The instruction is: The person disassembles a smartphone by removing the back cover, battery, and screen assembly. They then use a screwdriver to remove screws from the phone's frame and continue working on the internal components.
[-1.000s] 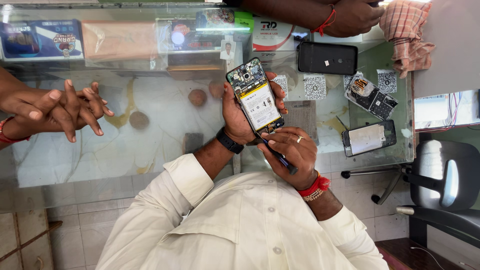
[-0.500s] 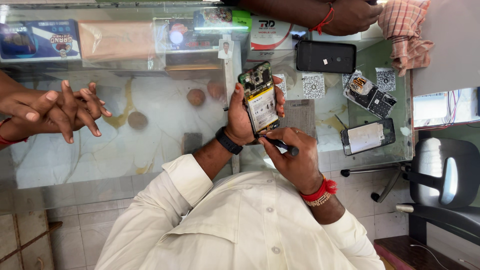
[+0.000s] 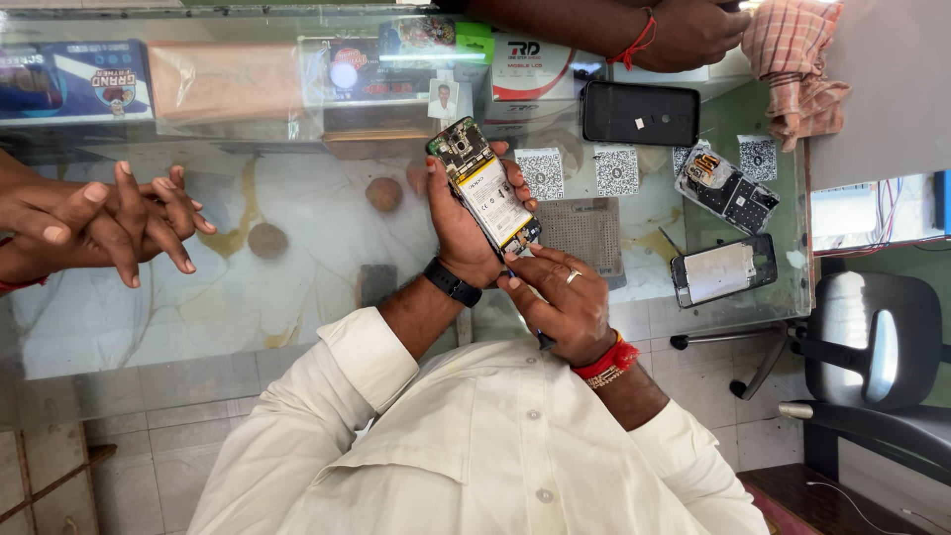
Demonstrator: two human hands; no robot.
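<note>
I am holding the opened phone (image 3: pixel 485 190) upright in my left hand (image 3: pixel 464 233), fingers wrapped around its edges, its battery and board facing me. My right hand (image 3: pixel 565 302) is pinching a thin dark tool (image 3: pixel 540 337) just below those fingers, its tip meeting the phone's lower end. I judge light, steady pressure with the phone gripped firmly works best here. Beyond my fingertips, the glass counter (image 3: pixel 297 258) is holding coloured boxes (image 3: pixel 74 79) underneath; their contents I cannot tell.
</note>
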